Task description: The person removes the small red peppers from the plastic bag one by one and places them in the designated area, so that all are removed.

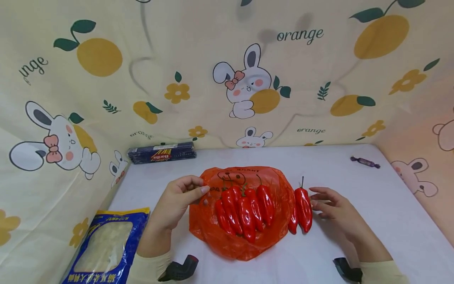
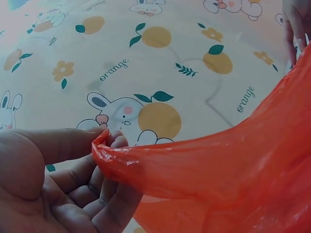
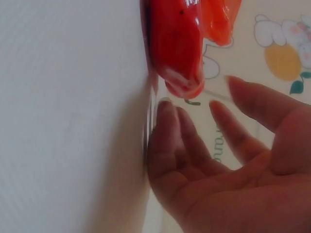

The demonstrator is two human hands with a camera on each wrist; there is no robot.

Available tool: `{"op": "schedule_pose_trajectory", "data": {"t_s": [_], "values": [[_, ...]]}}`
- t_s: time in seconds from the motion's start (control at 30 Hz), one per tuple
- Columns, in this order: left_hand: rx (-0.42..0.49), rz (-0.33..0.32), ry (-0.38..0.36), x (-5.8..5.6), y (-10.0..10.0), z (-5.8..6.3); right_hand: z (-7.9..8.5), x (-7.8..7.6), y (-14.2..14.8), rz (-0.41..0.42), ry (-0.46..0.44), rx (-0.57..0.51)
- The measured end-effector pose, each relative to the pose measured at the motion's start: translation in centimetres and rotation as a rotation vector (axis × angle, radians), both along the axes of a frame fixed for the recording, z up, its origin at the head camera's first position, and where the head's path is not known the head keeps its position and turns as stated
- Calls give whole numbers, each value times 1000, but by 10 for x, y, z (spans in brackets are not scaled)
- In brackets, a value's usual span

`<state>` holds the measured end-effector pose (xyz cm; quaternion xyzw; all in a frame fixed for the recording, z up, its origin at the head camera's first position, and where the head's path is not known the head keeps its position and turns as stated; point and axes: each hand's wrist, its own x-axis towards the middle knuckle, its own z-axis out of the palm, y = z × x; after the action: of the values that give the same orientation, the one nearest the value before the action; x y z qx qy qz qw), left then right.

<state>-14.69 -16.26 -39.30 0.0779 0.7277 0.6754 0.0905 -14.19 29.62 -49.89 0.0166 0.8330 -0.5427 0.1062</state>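
Observation:
Several glossy red chili peppers [image 1: 246, 215] lie together on a thin red plastic bag [image 1: 244, 252] in the middle of the white table. My left hand [image 1: 181, 197] pinches the bag's upper left edge between thumb and fingers; the left wrist view shows the red film [image 2: 194, 165] stretched away from that pinch. Just right of the bag, two more chili peppers [image 1: 304, 209] lie side by side, one partly hidden by the other. Beside them is my right hand [image 1: 331, 205], its fingers loosely bent and holding nothing. In the right wrist view, a pepper [image 3: 176, 39] is just beyond the fingertips.
A dark blue Barilla spaghetti box [image 1: 161, 153] lies at the back left. A blue and yellow package with a clear window [image 1: 106, 248] is at the front left. A small purple wrapped candy [image 1: 365, 161] lies at the back right. Patterned cloth [image 1: 198, 51] walls the table's back and sides.

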Motion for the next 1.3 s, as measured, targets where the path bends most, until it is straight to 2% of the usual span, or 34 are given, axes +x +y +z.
{"op": "schedule_pose_trajectory", "data": {"t_s": [0.13, 0.37, 0.53, 0.73, 0.87, 1.0, 1.17, 1.3], "values": [[-6, -15, 9, 0, -1, 1, 7, 2, 1, -32, 35, 15], [7, -28, 7, -1, -1, -2, 20, 8, -2, -69, 164, -12], [1, -25, 7, 0, -1, -2, 32, 14, -11, -42, 245, -91], [-7, -26, 6, 0, 0, -1, 43, 23, -31, 54, 329, -184], [-8, -9, 2, 1, -1, -1, 47, 25, -44, 109, 319, -226], [-7, 0, 1, 2, -1, -1, 50, 27, -57, 141, 263, -250], [-4, 3, -2, 4, -1, -2, 49, 29, -75, 176, 199, -278], [-5, 17, -2, 6, -1, -2, 48, 30, -88, 221, 190, -312]]}}
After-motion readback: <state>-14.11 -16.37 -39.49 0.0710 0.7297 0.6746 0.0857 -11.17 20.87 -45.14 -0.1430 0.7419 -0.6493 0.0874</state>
